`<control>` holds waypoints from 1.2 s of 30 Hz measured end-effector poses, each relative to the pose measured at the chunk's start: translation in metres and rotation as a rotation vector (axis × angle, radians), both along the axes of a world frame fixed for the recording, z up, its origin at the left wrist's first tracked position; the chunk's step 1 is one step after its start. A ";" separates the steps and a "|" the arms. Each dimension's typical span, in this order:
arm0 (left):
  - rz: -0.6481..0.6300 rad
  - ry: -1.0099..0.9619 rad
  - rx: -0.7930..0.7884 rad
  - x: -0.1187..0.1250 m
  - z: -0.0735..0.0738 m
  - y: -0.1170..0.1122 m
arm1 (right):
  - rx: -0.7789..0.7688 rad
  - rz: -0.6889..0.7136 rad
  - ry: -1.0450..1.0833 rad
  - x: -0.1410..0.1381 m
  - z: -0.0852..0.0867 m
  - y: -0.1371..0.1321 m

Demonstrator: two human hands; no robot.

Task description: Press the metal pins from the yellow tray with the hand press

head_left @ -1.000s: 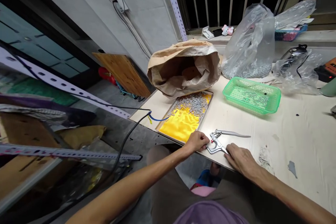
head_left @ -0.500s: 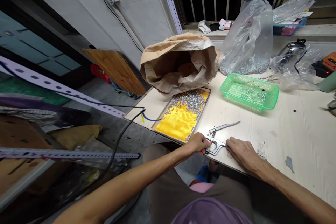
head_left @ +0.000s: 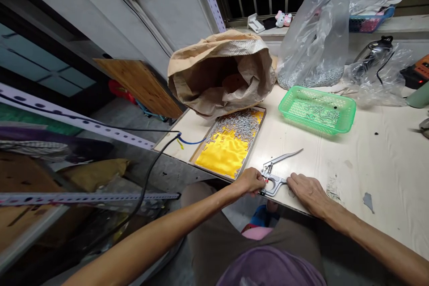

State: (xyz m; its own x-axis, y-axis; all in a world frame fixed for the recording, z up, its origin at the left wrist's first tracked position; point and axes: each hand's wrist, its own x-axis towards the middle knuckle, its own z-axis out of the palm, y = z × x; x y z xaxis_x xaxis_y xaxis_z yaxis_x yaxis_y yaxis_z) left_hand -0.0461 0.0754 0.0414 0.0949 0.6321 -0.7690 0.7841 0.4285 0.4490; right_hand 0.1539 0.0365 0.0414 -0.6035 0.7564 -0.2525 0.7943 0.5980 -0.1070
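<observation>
Silver hand-press pliers [head_left: 276,186], with a C-shaped frame, a coil spring and a raised lever, lie at the table's front edge. My left hand [head_left: 250,181] is closed in a pinch at the left end of the frame, by the jaw. A small red piece shows at its fingertips; what the fingers hold is hidden. My right hand [head_left: 309,193] rests on the table with its fingers closed over the right end of the pliers' handle. To the left of the pliers sits a shallow tray [head_left: 254,151] lined with yellow cloth, with many small metal pins [head_left: 239,124] heaped at its far end.
A green plastic basket [head_left: 350,118] with some pins stands beyond my right hand. Behind the tray lies an open brown sack [head_left: 201,94]. A clear bag of metal parts [head_left: 311,58] stands near the window. A black cable [head_left: 147,187] hangs off the table's left corner.
The camera view has shifted slightly. Both hands keep their places on the pliers, with only slight motion of the left fingers at the jaw.
</observation>
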 end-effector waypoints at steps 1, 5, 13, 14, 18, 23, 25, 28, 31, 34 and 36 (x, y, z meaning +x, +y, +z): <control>-0.045 0.019 0.013 0.001 0.003 0.003 | 0.004 0.000 0.001 0.000 0.000 0.000; -0.135 0.040 0.005 0.002 0.012 0.009 | 0.025 -0.003 0.007 0.000 0.001 -0.001; -0.069 0.049 0.009 0.000 0.004 -0.003 | 0.131 0.034 0.071 0.003 -0.009 -0.003; -0.102 0.063 0.039 -0.001 0.003 -0.004 | 0.144 0.039 0.080 0.003 -0.011 -0.004; -0.255 0.125 0.280 -0.005 0.003 0.000 | 0.213 0.027 0.125 0.004 -0.018 -0.005; -0.171 0.060 0.045 -0.003 0.005 0.000 | 0.292 0.045 0.142 0.003 -0.023 -0.007; -0.091 0.033 -0.045 -0.001 0.005 -0.002 | 0.303 0.044 0.136 0.003 -0.023 -0.008; -0.078 0.036 -0.004 0.000 0.005 -0.004 | 0.286 0.025 0.132 0.002 -0.022 -0.008; -0.133 0.061 0.032 0.001 0.005 -0.002 | 0.245 0.020 0.134 0.003 -0.019 -0.009; -0.100 0.067 -0.075 0.001 0.004 0.000 | 0.187 0.014 0.145 0.003 -0.016 -0.009; -0.034 0.045 -0.127 0.000 0.001 0.000 | 0.152 0.004 0.152 0.002 -0.015 -0.010</control>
